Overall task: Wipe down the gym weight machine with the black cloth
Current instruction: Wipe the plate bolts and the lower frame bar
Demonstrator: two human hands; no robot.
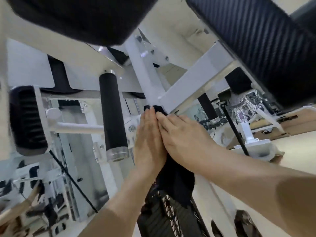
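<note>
Gym background blurred. My left hand (pixel 150 134) and right hand (pixel 181 134), fingers straight, press soft black cloth (pixel 172 175) onto white steel frame tube (pixel 145 77); should keep pressure even, follow tube.

Left hand (pixel 150 134), right hand (pixel 184 134) flat together.

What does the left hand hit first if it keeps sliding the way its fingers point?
Probably the joint where the angled white crossbar meets the white upright tube. The left hand lies flat on the black cloth, fingertips just below that joint; depth is unclear.
</note>
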